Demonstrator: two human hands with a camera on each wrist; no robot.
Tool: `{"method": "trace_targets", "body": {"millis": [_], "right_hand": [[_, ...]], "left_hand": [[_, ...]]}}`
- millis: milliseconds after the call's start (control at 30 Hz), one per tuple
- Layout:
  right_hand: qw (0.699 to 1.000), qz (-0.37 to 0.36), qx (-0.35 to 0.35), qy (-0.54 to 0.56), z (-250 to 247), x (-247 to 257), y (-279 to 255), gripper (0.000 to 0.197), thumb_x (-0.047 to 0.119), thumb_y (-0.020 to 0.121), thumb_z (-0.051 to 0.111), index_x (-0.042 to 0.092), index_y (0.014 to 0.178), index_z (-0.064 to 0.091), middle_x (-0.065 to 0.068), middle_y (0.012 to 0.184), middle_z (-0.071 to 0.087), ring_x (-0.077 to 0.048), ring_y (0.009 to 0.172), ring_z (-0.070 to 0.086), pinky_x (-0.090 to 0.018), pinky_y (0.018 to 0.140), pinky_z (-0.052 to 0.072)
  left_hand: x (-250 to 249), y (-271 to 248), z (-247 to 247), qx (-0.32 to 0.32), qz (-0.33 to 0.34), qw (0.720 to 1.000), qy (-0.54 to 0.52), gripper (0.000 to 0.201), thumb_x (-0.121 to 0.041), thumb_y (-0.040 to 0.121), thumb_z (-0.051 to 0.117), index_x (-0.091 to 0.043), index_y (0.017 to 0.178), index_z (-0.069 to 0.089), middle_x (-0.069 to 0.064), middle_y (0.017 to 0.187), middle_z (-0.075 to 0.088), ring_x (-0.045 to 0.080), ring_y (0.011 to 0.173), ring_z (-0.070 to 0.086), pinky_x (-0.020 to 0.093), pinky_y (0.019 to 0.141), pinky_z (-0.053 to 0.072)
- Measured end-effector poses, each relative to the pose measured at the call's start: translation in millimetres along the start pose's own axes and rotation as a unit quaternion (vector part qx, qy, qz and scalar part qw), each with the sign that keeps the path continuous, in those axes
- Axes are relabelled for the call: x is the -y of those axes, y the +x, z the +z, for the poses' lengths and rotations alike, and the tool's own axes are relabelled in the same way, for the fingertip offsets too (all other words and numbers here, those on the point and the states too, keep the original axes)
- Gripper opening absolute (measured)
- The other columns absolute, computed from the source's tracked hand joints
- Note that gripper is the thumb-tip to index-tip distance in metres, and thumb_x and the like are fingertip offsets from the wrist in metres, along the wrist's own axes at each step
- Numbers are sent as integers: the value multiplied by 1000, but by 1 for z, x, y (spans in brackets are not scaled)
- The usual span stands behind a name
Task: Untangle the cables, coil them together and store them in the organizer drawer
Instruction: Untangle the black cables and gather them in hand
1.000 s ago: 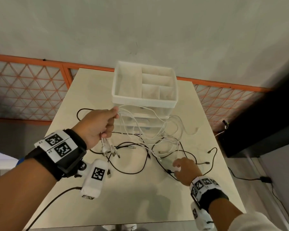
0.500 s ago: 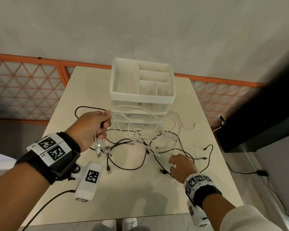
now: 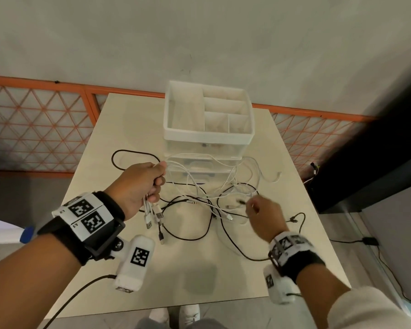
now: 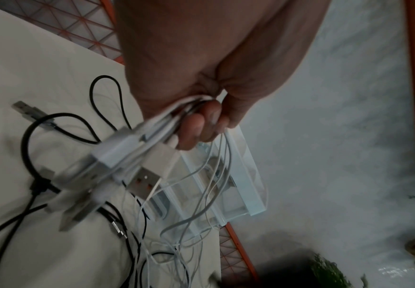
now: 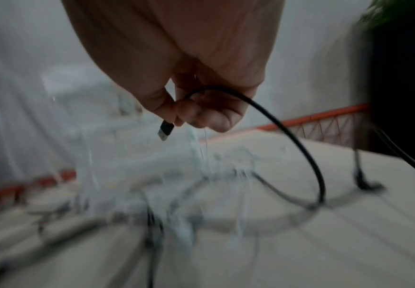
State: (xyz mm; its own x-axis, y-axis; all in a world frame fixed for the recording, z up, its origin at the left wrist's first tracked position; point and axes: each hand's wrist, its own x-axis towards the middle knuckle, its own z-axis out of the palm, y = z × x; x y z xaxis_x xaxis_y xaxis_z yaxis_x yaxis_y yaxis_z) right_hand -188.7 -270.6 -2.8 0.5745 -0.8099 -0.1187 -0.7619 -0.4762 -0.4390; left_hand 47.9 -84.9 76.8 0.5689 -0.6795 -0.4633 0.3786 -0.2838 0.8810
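A tangle of white and black cables [image 3: 207,198] lies on the pale table in front of a white organizer [image 3: 208,115] with clear drawers [image 3: 204,162] below its tray. My left hand [image 3: 150,181] is raised above the table and grips a bunch of white cables [image 4: 167,124]; their USB plugs [image 4: 132,161] hang below my fist. My right hand [image 3: 261,210] is lifted over the right side of the tangle and pinches the plug end of a black cable [image 5: 288,134] between thumb and finger. The right wrist view is blurred.
The table [image 3: 128,129] stands against an orange lattice fence [image 3: 33,124]. A black cable loop [image 3: 133,155] lies left of the organizer. Dark furniture [image 3: 377,150] stands at the right, with a power cable [image 3: 365,241] on the floor there. My shoes show below the table's near edge.
My right hand has lifted off the table and moved back toward the organizer with the black cable's end. My left hand stays raised with the white cables.
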Motion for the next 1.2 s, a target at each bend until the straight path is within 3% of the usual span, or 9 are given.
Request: {"method": "trace_targets", "body": {"millis": [133,267,400,533,700,800,967,1067,1200], "right_hand": [[978,-115,-138,108,-85,52,15,14,23,97,64,29,98,76,9,85,67,-1,72,58,-16,66,40],[971,-228,26,69,-119,96,6,26,12,99,58,26,107,78,11,91,64,0,72,56,-11,65,42],[943,-309,118,-31,-85,123,-5,22,11,90,66,24,98,81,8,98,75,-4,81,59,-24,80,49],[937,-334,62,84,-76,138,-1,13,3,79,73,13,83,67,7,81,73,-8,75,67,-23,69,53],[947,-261,48,181,-104,123,27,13,15,80,82,15,86,71,7,70,68,-1,59,57,-15,62,47],[978,-168,-27,124,-103,79,58,27,26,90,72,21,65,64,6,61,59,-9,61,53,-22,61,40],[998,-2,68,-18,-77,17,86,44,46,92,63,16,60,68,-3,63,60,-26,68,60,-27,57,38],[990,-35,-99,93,-100,25,100,40,31,89,62,4,59,59,-9,54,54,-22,58,52,-27,53,34],[949,-98,-246,171,-131,37,105,21,30,94,61,24,74,64,4,55,54,-13,51,47,-25,51,34]], "left_hand": [[-11,-4,2,21,9,1000,16,22,-28,101,55,-10,89,52,2,67,49,13,51,42,25,44,38],[-33,-13,15,77,60,995,-9,17,-13,101,51,0,94,58,13,78,62,24,65,66,29,59,59],[-46,-18,38,143,86,986,7,15,-8,101,50,1,98,62,19,92,69,35,85,72,43,85,60],[-46,-18,58,129,120,975,137,15,-12,102,49,-3,98,61,11,84,67,27,68,63,42,69,55],[-56,-12,64,66,117,973,188,23,-22,100,54,-14,78,54,1,63,48,7,40,35,21,40,30],[-80,-16,49,34,169,979,105,29,-34,92,66,-21,68,55,-2,62,40,10,46,26,22,40,24],[-83,-16,31,-14,246,960,130,21,-36,88,70,-23,72,63,-10,51,38,10,45,30,23,43,29],[-61,-3,34,-98,206,949,217,25,-36,92,65,-13,83,68,-13,45,38,10,43,32,21,41,29],[-49,10,27,-167,172,961,138,38,-32,95,62,5,90,63,-3,56,30,15,47,24,26,47,23]]}}
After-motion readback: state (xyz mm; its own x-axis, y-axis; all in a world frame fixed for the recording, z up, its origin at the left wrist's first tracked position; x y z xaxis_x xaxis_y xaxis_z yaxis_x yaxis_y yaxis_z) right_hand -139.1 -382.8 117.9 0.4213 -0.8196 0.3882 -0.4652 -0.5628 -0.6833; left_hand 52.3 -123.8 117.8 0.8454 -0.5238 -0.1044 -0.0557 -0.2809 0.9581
